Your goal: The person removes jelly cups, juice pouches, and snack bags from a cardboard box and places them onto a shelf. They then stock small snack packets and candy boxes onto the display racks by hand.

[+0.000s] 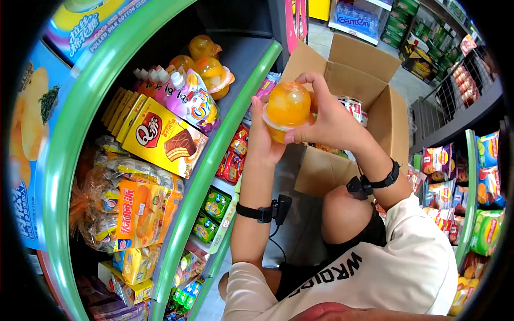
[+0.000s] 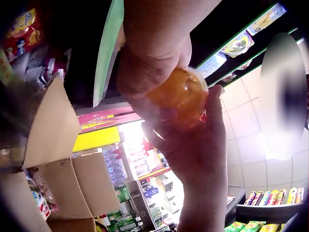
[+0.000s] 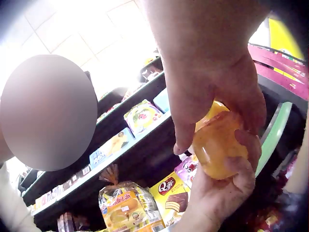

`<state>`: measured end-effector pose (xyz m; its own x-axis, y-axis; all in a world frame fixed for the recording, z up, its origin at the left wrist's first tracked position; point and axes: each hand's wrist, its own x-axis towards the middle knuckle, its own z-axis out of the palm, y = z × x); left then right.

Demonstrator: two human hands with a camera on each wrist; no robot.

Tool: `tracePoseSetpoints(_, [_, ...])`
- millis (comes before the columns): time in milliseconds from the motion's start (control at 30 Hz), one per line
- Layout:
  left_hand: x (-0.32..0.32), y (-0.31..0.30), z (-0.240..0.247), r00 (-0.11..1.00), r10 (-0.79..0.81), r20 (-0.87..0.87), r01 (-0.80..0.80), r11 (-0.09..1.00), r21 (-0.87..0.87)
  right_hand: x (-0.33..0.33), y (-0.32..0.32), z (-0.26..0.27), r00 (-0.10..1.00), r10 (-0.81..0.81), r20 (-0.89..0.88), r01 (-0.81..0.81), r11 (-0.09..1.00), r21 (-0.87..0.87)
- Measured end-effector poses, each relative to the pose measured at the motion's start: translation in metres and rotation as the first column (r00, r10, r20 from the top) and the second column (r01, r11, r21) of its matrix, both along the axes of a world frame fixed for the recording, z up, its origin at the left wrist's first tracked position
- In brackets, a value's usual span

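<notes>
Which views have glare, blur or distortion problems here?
Head view: heavy fisheye, black vignette at the corners, green shelf edge bowed, orange jelly cup sharp. Left wrist view: soft overall, aisle behind blown out, highlight on the cup. Right wrist view: ceiling overexposed top left, right hand soft.

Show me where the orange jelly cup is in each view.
Head: orange jelly cup upper centre, between left hand and right hand.
Left wrist: cup above centre, slightly right.
Right wrist: cup right of centre.
Shared landmark: the green shelf edge, close by in every view.
</notes>
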<state>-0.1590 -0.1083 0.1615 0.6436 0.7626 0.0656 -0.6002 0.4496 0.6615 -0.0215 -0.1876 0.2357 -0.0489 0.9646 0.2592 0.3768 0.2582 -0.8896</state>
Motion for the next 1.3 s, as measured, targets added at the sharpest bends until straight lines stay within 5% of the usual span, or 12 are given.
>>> tracePoseSetpoints(100, [-0.001, -0.006, 0.007, 0.993, 0.1, -0.067, -0.1, 0.995, -0.005, 0.0, 0.003, -0.003, 1.0, -0.024, 0.013, 0.023, 0.996, 0.082])
tracePoseSetpoints(267, [-0.004, 0.0, 0.004, 0.995, 0.086, -0.042, -0.085, 0.996, 0.021, 0.0, 0.005, 0.007, 0.992, 0.018, -0.122, -0.032, 0.993, -0.112])
tracePoseSetpoints(467, [-0.01, 0.005, 0.012, 0.987, -0.142, 0.069, 0.142, 0.99, 0.013, 0.008, 0.032, 0.01, 0.985, 0.117, -0.127, -0.123, 0.992, -0.036])
tracePoseSetpoints(533, [-0.001, -0.009, 0.027, 0.999, 0.027, 0.024, -0.023, 0.987, -0.156, 0.016, 0.055, 0.012, 0.996, 0.069, -0.051, -0.068, 0.997, 0.036])
tracePoseSetpoints(633, [0.029, -0.003, -0.031, 0.956, 0.217, -0.199, -0.239, 0.967, -0.09, 0.017, 0.099, 0.016, 0.999, -0.046, -0.02, 0.049, 0.978, 0.2])
tracePoseSetpoints(700, [0.044, -0.017, -0.081, 0.735, 0.427, -0.527, -0.056, 0.813, 0.58, 0.018, 0.148, 0.007, 0.99, -0.14, -0.023, 0.139, 0.928, 0.345])
tracePoseSetpoints(733, [0.048, -0.034, -0.086, 0.592, 0.39, -0.705, 0.188, 0.784, 0.591, 0.017, 0.174, -0.002, 0.983, -0.183, 0.002, 0.166, 0.898, 0.407])
tracePoseSetpoints(767, [0.052, -0.045, -0.111, 0.609, 0.568, -0.553, 0.322, 0.461, 0.827, 0.009, 0.179, 0.003, 0.968, -0.25, 0.039, 0.224, 0.919, 0.325])
tracePoseSetpoints(867, [0.04, -0.077, -0.13, 0.548, 0.678, -0.49, 0.601, 0.088, 0.794, -0.003, 0.212, -0.016, 0.986, -0.164, -0.009, 0.158, 0.931, 0.33])
tracePoseSetpoints(1000, [0.047, -0.073, -0.145, 0.464, 0.672, -0.577, 0.707, 0.112, 0.698, -0.007, 0.238, -0.04, 0.998, -0.066, -0.003, 0.062, 0.927, 0.369])
tracePoseSetpoints(1067, [0.052, -0.076, -0.148, 0.49, 0.612, -0.621, 0.658, 0.208, 0.724, -0.004, 0.242, -0.04, 0.999, 0.039, -0.023, -0.028, 0.93, 0.366])
tracePoseSetpoints(1300, [0.065, -0.073, -0.159, 0.426, 0.672, -0.606, 0.726, 0.146, 0.672, -0.004, 0.25, -0.06, 0.999, 0.046, 0.0, -0.041, 0.887, 0.459])
